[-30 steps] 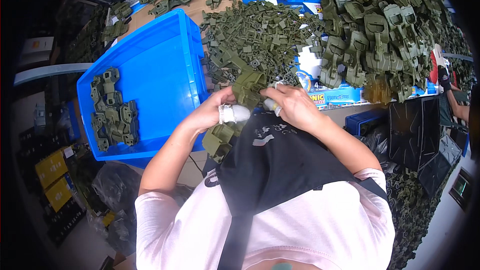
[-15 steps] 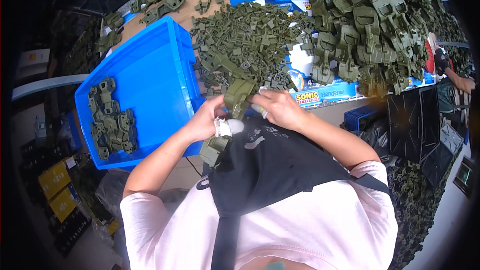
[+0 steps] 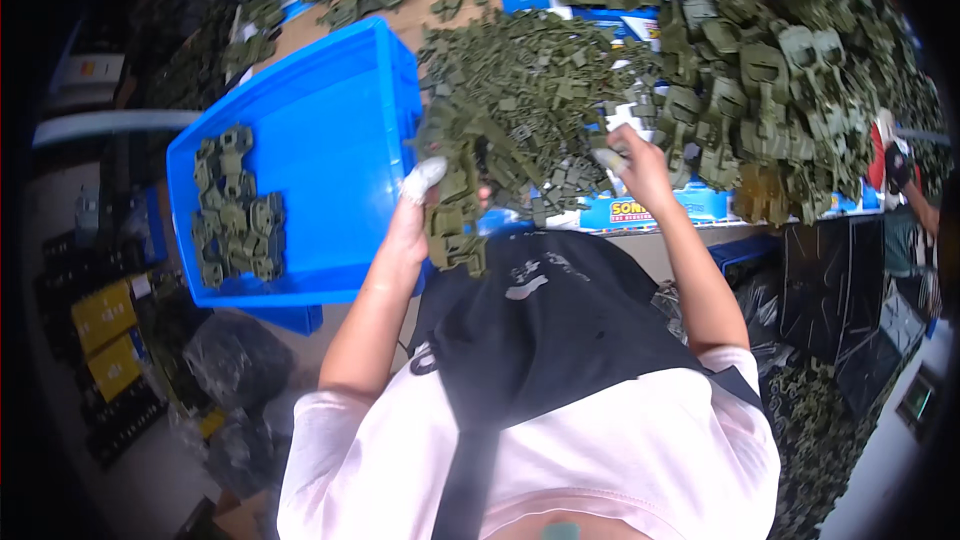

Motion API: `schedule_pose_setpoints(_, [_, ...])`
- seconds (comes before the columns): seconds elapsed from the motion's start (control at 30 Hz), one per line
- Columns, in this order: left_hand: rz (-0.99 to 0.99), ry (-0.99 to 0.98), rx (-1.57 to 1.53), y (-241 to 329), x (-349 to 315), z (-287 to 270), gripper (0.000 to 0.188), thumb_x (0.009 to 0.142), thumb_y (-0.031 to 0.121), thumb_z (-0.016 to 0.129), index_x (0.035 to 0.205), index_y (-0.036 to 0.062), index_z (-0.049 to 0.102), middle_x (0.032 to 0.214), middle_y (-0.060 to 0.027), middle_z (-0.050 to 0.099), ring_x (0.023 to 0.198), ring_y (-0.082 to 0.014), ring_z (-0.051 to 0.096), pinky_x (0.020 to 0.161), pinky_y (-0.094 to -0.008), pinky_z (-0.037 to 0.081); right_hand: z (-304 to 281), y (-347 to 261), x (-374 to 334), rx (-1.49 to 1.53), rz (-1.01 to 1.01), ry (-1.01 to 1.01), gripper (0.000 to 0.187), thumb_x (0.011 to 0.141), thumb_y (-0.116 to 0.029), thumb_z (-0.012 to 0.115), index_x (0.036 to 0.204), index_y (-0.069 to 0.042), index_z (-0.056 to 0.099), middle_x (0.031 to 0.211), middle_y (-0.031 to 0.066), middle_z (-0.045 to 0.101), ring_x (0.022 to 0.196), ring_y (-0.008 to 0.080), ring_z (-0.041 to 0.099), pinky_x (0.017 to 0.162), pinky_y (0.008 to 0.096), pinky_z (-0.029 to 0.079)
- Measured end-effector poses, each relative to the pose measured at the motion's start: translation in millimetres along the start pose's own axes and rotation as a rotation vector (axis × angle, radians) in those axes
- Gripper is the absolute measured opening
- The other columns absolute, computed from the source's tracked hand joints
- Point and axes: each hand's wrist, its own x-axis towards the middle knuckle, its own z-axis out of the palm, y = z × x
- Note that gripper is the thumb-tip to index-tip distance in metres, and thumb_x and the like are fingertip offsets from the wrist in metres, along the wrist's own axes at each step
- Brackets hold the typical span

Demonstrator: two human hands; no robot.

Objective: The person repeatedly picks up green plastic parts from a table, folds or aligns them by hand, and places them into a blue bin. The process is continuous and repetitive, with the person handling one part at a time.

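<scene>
My left hand (image 3: 408,225), its thumb wrapped in white, grips a long olive-green plastic vehicle-like part (image 3: 456,235) at the table's near edge, just right of the blue bin. My right hand (image 3: 640,168) is away from that part, beside the right side of a heap of small green plastic pieces (image 3: 540,80). Its fingers are drawn together, with a pale wrap at the tips; whether a small piece is between them I cannot make out.
Several finished-looking green parts (image 3: 238,215) lie at the left in the blue bin (image 3: 345,155). Large green parts (image 3: 765,110) are piled at the right. Black crates (image 3: 832,285) stand below on the right, and another person's arm (image 3: 915,202) shows at the far right.
My right hand has let go of the long part and moved right and away, to the small pieces. The left hand still holds the part, now turned and raised a little.
</scene>
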Motion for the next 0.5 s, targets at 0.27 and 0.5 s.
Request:
schedule_pose_setpoints(0.27, [-0.151, -0.079, -0.025, -20.3, 10.8, 12.3, 0.035, 0.084, 0.025, 0.059, 0.114, 0.0139, 0.044, 0.082, -0.0074, 0.059, 0.065, -0.0202, 0.062, 0.054, -0.0308, 0.053, -9.8, -123.5, -51.5, 0.137, -0.426, -0.388, 0.029, 0.067, 0.0, 0.064, 0.095, -0.009, 0.062, 0.082, 0.0108, 0.058, 0.08, 0.0297, 0.058, 0.072, 0.037, 0.048])
schedule_pose_setpoints(0.5, [-0.109, -0.078, 0.185, -26.1, 11.7, 31.0, 0.042, 0.081, 0.025, 0.063, 0.116, 0.0133, 0.043, 0.081, -0.0063, 0.059, 0.061, -0.0169, 0.06, 0.052, -0.0294, 0.051, 3.0, -141.5, -54.6, -0.163, -0.393, -0.534, 0.04, 0.062, 0.004, 0.055, 0.1, -0.008, 0.06, 0.075, 0.0141, 0.055, 0.074, 0.0325, 0.059, 0.064, 0.0417, 0.048])
